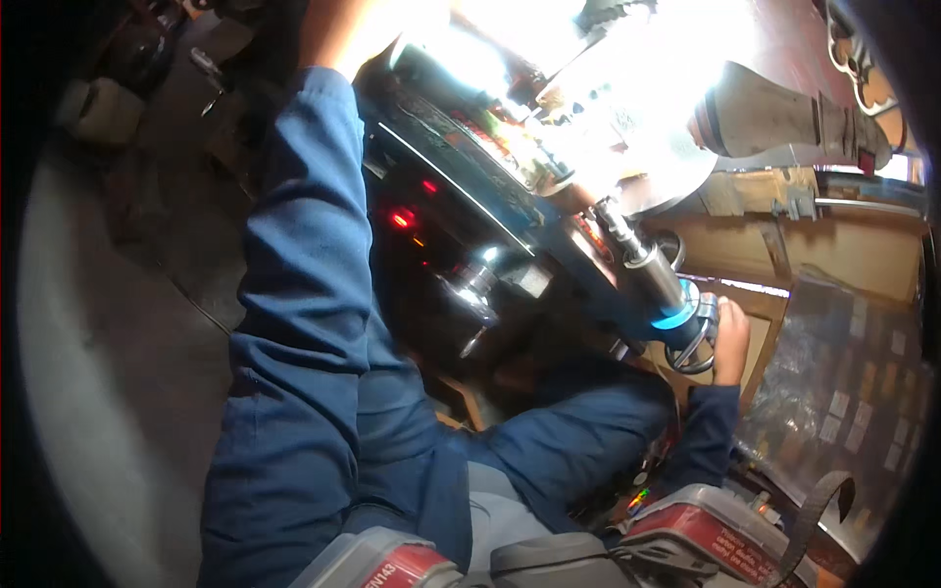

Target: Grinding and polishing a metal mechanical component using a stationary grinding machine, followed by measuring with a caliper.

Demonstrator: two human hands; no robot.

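Note:
A metal machine with a long dark bed (461, 186) runs slantwise from the upper left toward the right. At its right end is a steel cylinder (655, 282) with a blue ring and a dark spoked handwheel (692, 355). My right hand (730, 338) grips the handwheel's outer side, its fingers partly hidden. A narrower steel shaft (616, 223) points from the cylinder into a bright glare. My left hand (368, 34) reaches to the machine's far left end, where glare and the frame's edge hide its fingers.
A tapered grey lamp-like piece (760, 110) juts in at the upper right. Cardboard (843, 250) and a plastic-wrapped stack (833, 382) stand at the right. Red lights (402, 219) glow beneath the bed beside a shiny crank (475, 294). Grey-and-red filter cartridges (701, 534) fill the lower edge.

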